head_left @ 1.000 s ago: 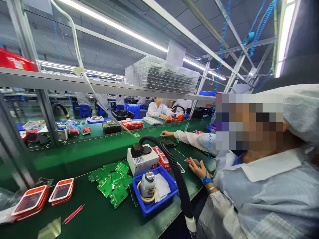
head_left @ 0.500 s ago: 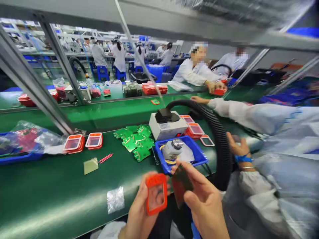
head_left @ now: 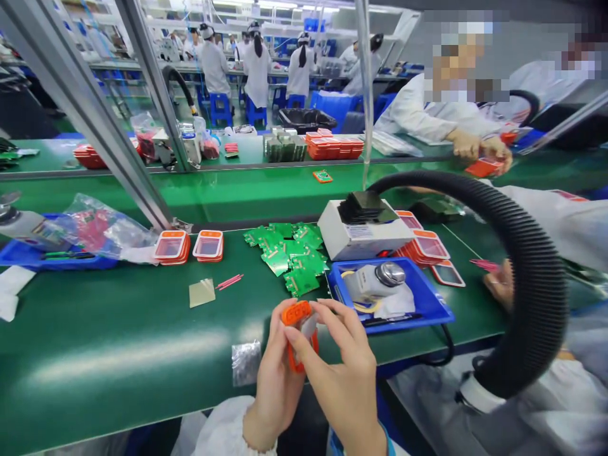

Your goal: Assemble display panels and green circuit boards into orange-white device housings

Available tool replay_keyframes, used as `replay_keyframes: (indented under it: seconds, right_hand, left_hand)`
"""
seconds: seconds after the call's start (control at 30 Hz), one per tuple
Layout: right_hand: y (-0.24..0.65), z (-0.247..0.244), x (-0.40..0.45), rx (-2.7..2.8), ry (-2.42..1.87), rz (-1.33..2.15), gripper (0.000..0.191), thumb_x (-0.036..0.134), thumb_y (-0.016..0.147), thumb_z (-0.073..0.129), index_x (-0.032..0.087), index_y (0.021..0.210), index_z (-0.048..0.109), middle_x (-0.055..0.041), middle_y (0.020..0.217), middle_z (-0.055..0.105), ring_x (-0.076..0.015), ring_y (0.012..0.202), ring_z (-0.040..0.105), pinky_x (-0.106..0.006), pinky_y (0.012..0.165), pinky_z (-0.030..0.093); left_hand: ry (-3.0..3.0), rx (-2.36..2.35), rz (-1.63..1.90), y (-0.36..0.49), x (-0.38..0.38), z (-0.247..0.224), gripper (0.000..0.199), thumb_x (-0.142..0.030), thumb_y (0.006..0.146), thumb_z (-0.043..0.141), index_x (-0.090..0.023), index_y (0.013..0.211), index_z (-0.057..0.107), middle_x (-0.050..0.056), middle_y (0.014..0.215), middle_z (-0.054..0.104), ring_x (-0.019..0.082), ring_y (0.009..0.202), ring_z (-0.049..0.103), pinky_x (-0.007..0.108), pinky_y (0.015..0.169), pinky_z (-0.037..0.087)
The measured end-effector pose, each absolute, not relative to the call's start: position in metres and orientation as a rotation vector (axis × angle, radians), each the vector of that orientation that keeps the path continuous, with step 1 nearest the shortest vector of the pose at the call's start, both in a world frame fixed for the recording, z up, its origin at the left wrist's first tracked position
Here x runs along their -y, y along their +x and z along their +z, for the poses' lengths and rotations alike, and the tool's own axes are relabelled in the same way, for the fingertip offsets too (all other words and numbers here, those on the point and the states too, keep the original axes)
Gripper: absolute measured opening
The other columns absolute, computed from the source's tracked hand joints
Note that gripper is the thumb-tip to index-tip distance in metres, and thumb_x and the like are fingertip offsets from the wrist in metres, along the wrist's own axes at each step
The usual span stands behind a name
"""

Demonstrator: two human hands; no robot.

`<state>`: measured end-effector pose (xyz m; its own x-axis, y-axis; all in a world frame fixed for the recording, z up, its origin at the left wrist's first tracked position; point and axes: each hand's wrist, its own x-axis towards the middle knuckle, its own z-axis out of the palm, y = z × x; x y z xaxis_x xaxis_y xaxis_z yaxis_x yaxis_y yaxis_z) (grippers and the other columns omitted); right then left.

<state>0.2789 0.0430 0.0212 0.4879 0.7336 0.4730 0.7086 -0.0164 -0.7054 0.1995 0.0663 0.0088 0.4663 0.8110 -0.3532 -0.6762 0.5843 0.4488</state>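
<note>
My left hand (head_left: 278,380) is wrapped round an orange-red frame (head_left: 295,311) above the table's front edge. Thumb and fingers of my right hand (head_left: 344,361) pinch a thin, partly hidden panel at the frame's opening, touching the frame. Beyond my hands lies a pile of green circuit boards (head_left: 297,253). A blue tray (head_left: 422,315) to the right holds a silver-capped bottle (head_left: 373,282). Left of my hands are a clear plastic sheet (head_left: 246,363), a beige square (head_left: 202,293) and pink sticks (head_left: 229,282).
A black ribbed hose (head_left: 532,266) arches at the right, beside a co-worker's hand (head_left: 501,285). Behind the tray stands a white box (head_left: 365,234) topped with dark panels. Stacked red frames (head_left: 171,247) and a metal post (head_left: 95,114) are at the left.
The view has shifted, so the table things appear elsewhere. My right hand has brought the dark panel from beside the frame against it, and the frame is now turned more edge-on.
</note>
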Motion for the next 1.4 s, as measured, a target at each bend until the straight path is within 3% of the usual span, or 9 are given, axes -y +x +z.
replay_keyframes:
  seconds: [0.47, 0.73, 0.87, 1.13, 1.4]
  right_hand:
    - [0.281, 0.015, -0.050, 1.420, -1.815, -0.167, 0.035, 0.049, 0.091, 0.052, 0.019, 0.106, 0.063, -0.0106, 0.106, 0.066, -0.0237, 0.097, 0.061, -0.041, 0.082, 0.046]
    - [0.276, 0.006, -0.049, 1.418, -1.884, -0.045, 0.035, 0.049, 0.093, 0.048, 0.020, 0.103, 0.064, -0.0082, 0.106, 0.065, -0.0242, 0.099, 0.059, -0.048, 0.094, 0.036]
    - [0.272, -0.001, -0.046, 1.424, -1.928, -0.023, 0.033, 0.047, 0.095, 0.045, 0.021, 0.107, 0.063, -0.0090, 0.110, 0.063, -0.0251, 0.101, 0.058, -0.048, 0.092, 0.036]
    - [0.268, -0.006, -0.043, 1.472, -2.065, -0.035, 0.039, 0.047, 0.098, 0.036, 0.023, 0.114, 0.061, -0.0127, 0.119, 0.060, -0.0303, 0.104, 0.055, -0.053, 0.089, 0.036]
    - [0.274, -0.006, -0.039, 1.583, -2.046, -0.013, 0.034, 0.041, 0.098, 0.035, 0.026, 0.120, 0.056, -0.0128, 0.121, 0.057, -0.0307, 0.104, 0.053, -0.057, 0.089, 0.034]
  left_hand:
    - [0.288, -0.630, 0.956, 0.206, -0.069, 0.003, 0.042, -0.043, 0.087, 0.059, -0.024, 0.124, 0.052, 0.008, 0.123, 0.062, 0.023, 0.121, 0.055, 0.036, 0.109, 0.038]
    - [0.231, -0.622, 0.955, 0.207, -0.071, 0.000, 0.037, -0.041, 0.087, 0.060, -0.025, 0.120, 0.055, 0.006, 0.122, 0.062, 0.022, 0.121, 0.055, 0.035, 0.109, 0.038]
    - [0.144, -0.622, 0.950, 0.210, -0.072, 0.000, 0.037, -0.039, 0.085, 0.063, -0.024, 0.117, 0.056, 0.006, 0.118, 0.064, 0.023, 0.116, 0.058, 0.036, 0.108, 0.039]
    - [0.023, -0.618, 0.879, 0.211, -0.076, 0.000, 0.036, -0.030, 0.094, 0.048, -0.024, 0.130, 0.046, 0.006, 0.105, 0.068, 0.019, 0.100, 0.066, 0.038, 0.102, 0.044]
    - [0.029, -0.634, 0.798, 0.203, -0.086, 0.005, 0.024, -0.030, 0.097, 0.042, -0.018, 0.109, 0.059, 0.006, 0.098, 0.069, 0.016, 0.091, 0.067, 0.030, 0.094, 0.048]
